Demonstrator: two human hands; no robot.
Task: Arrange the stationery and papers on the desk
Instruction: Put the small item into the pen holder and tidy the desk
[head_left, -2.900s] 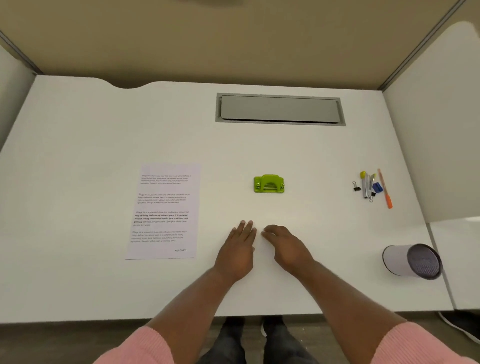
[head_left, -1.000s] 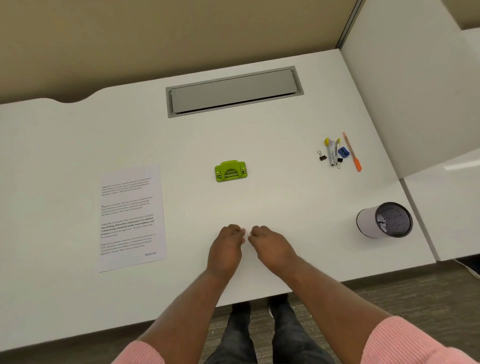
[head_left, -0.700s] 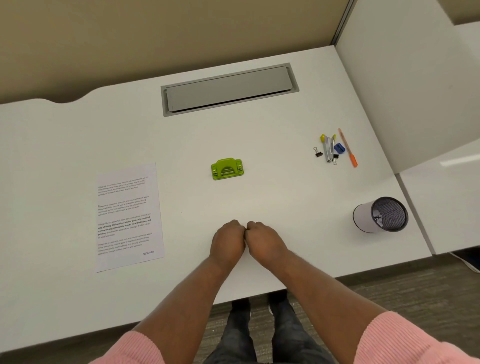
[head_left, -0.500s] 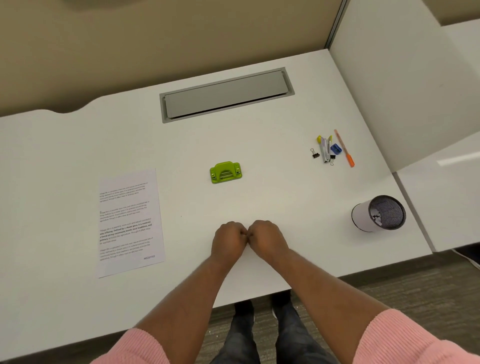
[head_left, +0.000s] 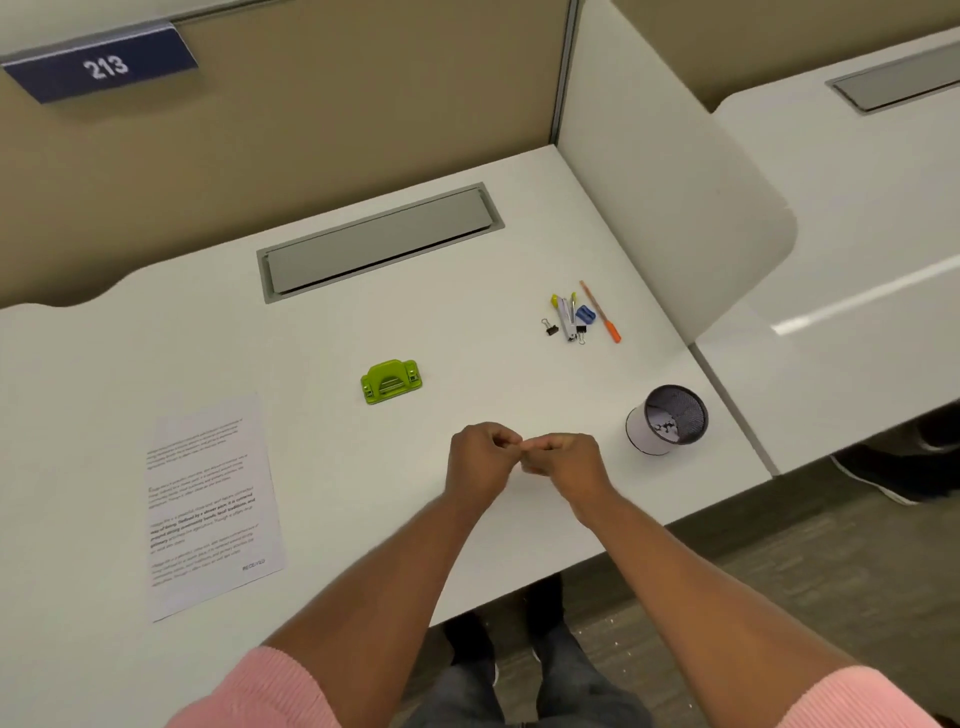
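Note:
A printed sheet of paper (head_left: 210, 506) lies flat on the left of the white desk (head_left: 493, 364). A green hole punch (head_left: 391, 381) sits mid-desk. At the right lies a small cluster: an orange pen (head_left: 601, 312), a blue sharpener (head_left: 585, 313), a stapler-like tool (head_left: 567, 322) and black binder clips (head_left: 550, 327). A mesh pen cup (head_left: 666, 420) lies on its side near the right front corner. My left hand (head_left: 480, 461) and my right hand (head_left: 566, 462) are curled into fists, knuckles touching, just above the desk front of centre, holding nothing.
A grey cable flap (head_left: 382, 241) is set into the desk's back. A tan partition with a blue "213" sign (head_left: 101, 65) stands behind. A white divider panel (head_left: 670, 208) bounds the right side, with another desk beyond. The desk's front edge is close to my forearms.
My hands went from flat on the desk to closed fists pressed together, slightly raised. The view has shifted left and tilted up, bringing the sign into sight. The objects have not moved.

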